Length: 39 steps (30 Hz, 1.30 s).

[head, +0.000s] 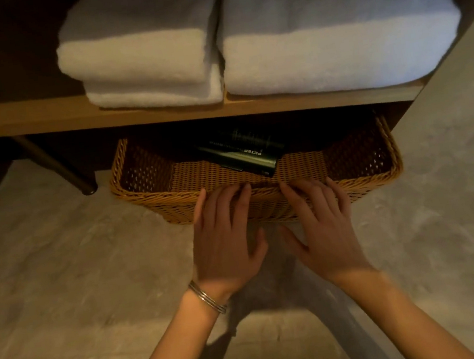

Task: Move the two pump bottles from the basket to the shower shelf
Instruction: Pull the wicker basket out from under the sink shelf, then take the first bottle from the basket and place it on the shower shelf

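Here, wicker basket (153,196): a rectangular, honey-coloured basket standing on the floor, its back half tucked in shadow under the shelf, its front half drawn out into the light.
Front bottle (242,157): a dark bottle with white lettering, lying on its side inside the basket near the middle, one end pointing toward the basket's front wall.
Rear bottle (250,140): a second dark bottle lying just behind the first, deeper in the basket; too shadowed to show its pump.
Left hand (225,241): laid flat against the outside of the basket's front wall, fingers straight and together, tips at the rim, grasping nothing.
Right hand (320,228): beside the left on the same wall, fingers straight and slightly spread, tips touching the rim, grasping nothing.
Bracelet (207,297): thin metal bands on the left wrist.
Wooden shelf (26,119): a light-wood board directly above the basket.
Left towel stack (139,68): two folded white towels on the shelf, above the basket's left part.
Right towel (334,55): a thicker folded white towel above the basket's right part, touching the stack.
Floor (62,277): pale, mottled, stone-like surface under and in front of the basket.
Dark leg (56,167): a slanting dark post left of the basket, foot on the floor.
Room: dim, warmly lit.
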{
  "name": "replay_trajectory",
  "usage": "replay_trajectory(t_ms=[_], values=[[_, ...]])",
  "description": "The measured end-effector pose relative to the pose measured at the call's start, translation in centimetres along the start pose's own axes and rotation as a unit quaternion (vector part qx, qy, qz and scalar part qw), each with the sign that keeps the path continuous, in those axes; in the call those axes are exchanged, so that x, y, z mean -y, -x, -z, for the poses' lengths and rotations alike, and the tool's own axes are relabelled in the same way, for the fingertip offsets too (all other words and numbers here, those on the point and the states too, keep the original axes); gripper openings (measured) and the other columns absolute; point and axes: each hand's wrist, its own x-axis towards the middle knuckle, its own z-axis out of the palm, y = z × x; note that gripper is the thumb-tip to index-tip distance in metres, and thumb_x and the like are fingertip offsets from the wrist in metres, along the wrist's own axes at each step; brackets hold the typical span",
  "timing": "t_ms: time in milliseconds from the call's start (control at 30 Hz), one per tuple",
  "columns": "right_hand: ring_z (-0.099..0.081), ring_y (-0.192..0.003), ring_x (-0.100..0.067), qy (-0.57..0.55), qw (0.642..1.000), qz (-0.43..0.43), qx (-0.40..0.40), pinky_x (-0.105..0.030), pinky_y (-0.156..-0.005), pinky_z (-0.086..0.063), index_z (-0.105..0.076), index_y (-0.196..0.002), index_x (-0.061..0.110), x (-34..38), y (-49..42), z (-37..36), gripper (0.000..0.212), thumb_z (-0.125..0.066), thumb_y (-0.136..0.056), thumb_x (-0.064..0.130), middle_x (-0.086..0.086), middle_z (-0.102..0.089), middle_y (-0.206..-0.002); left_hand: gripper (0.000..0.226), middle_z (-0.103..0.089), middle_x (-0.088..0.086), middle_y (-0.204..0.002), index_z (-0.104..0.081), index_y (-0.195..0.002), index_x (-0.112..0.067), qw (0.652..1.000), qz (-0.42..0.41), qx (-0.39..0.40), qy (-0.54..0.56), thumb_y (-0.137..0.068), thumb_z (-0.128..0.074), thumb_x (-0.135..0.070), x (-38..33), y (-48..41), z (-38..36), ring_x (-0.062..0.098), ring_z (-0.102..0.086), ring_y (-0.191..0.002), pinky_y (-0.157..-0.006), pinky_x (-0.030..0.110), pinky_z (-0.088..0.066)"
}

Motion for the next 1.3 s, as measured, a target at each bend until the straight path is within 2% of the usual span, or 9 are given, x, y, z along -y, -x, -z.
replay_trajectory(t_ms=[167,367,533,1133,1300], values=[[-0.042,-0.121,-0.024,-0.017,0.999,0.002,0.031,-0.045,-0.106,-0.026,-0.053,-0.128,0.010,1.0,3.4,2.4,0.054,-0.053,-0.081,0.038,-0.011,-0.056,-0.125,0.061,-0.055,0.013,-0.125,-0.053,-0.128,-0.006,1.000,0.005,0.005,0.004,-0.075,-0.055,-0.035,-1.8,3.4,1.6,0.027,-0.045,-0.121,-0.110,0.048,-0.027],[-0.039,-0.126,-0.022,-0.025,0.996,0.010,0.082,-0.043,-0.107,-0.024,-0.046,-0.132,0.013,2.1,7.3,4.8,0.053,-0.046,-0.086,0.039,-0.008,-0.052,-0.132,0.055,-0.057,0.012,-0.122,-0.054,-0.126,-0.007,0.999,-0.002,0.029,0.027,-0.077,-0.054,-0.032,-3.2,6.9,3.4,0.026,-0.047,-0.117,-0.107,0.047,-0.030],[-0.040,-0.127,-0.020,-0.048,0.995,0.015,0.087,-0.044,-0.108,-0.026,-0.047,-0.132,0.013,2.8,10.4,6.5,0.051,-0.047,-0.086,0.035,-0.007,-0.053,-0.133,0.053,-0.058,0.012,-0.117,-0.055,-0.125,-0.006,0.997,-0.018,0.039,0.056,-0.076,-0.056,-0.027,-4.3,9.7,4.7,0.026,-0.050,-0.111,-0.096,0.047,-0.043],[-0.040,-0.127,-0.013,-0.097,0.987,0.015,0.126,-0.038,-0.107,-0.025,-0.049,-0.130,0.017,4.7,16.3,10.2,0.046,-0.044,-0.089,0.038,0.001,-0.052,-0.134,0.052,-0.060,0.009,-0.118,-0.056,-0.126,-0.008,0.994,-0.037,0.078,0.069,-0.078,-0.054,-0.029,-6.6,15.6,7.5,0.024,-0.052,-0.112,-0.093,0.040,-0.045],[-0.040,-0.127,-0.013,-0.126,0.987,0.022,0.099,-0.037,-0.104,-0.029,-0.048,-0.131,0.016,4.0,14.3,10.7,0.046,-0.042,-0.092,0.039,0.001,-0.052,-0.132,0.049,-0.058,0.010,-0.121,-0.056,-0.125,-0.008,0.995,-0.035,0.059,0.068,-0.082,-0.052,-0.031,-5.5,14.0,8.3,0.023,-0.049,-0.115,-0.098,0.036,-0.039]])
